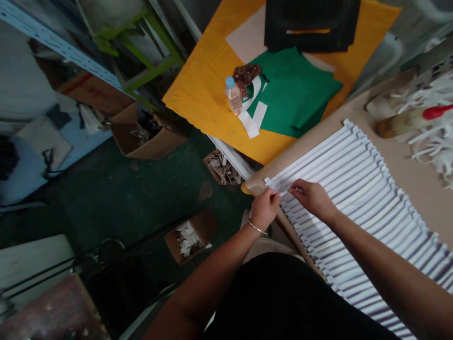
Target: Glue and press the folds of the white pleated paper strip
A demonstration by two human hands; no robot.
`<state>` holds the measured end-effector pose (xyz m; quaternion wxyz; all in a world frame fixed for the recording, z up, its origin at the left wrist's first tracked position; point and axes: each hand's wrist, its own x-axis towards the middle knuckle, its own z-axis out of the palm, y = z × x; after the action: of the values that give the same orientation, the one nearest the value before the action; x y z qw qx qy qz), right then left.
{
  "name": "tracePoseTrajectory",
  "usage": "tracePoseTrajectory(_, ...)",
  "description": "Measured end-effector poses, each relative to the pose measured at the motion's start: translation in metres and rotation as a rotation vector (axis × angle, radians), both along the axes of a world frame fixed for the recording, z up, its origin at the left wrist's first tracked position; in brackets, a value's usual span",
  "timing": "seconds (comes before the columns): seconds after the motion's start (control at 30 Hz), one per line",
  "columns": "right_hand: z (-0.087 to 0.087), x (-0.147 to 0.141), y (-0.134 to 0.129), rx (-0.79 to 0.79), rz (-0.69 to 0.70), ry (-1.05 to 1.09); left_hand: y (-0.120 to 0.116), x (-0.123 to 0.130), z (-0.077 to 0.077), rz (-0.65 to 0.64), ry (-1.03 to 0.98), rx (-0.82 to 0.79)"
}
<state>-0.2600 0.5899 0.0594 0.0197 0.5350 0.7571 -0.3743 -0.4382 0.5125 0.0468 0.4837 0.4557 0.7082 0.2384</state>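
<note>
Close together at the near left corner of the brown-covered table, my two hands pinch a small white strip between them. My left hand, with a bangle at the wrist, closes its fingers on one end. The fingertips of my right hand are pressed together on the other end. Under and beside my right hand lie many white strips in overlapping rows with small tabs along their ends. What kind of piece the small strip is cannot be made out.
A yellow-covered table holds green sheets, a water bottle and a black panel. A red-tipped bottle lies by loose white strips. Cardboard boxes of scraps, one box nearest, stand on the green floor.
</note>
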Motion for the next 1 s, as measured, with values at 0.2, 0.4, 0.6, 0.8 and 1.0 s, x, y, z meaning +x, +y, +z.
tracePoseTrajectory(0.2,-0.027,-0.028,0.034,0.052,0.048,-0.121,0.011,-0.018,-0.014,0.016,0.091,0.036)
tracePoseTrajectory(0.4,-0.037,-0.030,0.045,0.072,0.037,-0.215,0.001,-0.029,-0.010,-0.056,0.177,0.039)
tracePoseTrajectory(0.6,-0.038,-0.030,0.045,0.079,0.031,-0.240,-0.001,-0.027,-0.001,-0.243,0.253,0.050)
tracePoseTrajectory(0.8,-0.039,-0.032,0.044,0.086,0.039,-0.244,0.010,-0.023,0.003,-0.546,0.567,0.004)
tracePoseTrajectory(1.0,-0.031,-0.026,0.052,0.100,0.119,-0.199,0.014,-0.019,0.001,-0.615,0.689,-0.016)
